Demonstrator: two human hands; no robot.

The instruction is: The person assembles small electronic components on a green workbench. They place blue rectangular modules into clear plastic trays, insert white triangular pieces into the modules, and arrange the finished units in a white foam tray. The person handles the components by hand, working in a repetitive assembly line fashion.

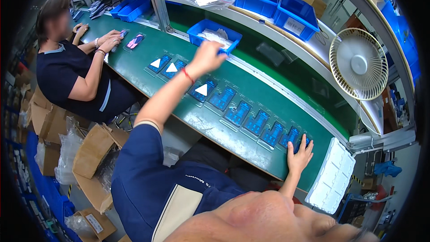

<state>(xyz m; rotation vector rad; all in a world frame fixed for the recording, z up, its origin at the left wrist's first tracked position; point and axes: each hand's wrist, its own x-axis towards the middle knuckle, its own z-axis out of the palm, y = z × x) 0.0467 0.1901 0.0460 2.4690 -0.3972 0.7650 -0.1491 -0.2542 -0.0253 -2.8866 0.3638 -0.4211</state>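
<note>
A green bench [323,138] curves across the workshop; along it lies a row of blue packs [256,123], three topped with white triangles [202,90]; the left hand [208,58] reaches over a blue bin [195,39] of white pieces, though I cannot tell whether its fingers pinch anything; the right hand [299,156] lies spread at the row's right end, near a white tray [331,177]; a fan [358,65] stands beyond, beside the shelf [268,28]; a co-worker [67,65] sits farther left, with cardboard boxes [92,152] behind.
</note>
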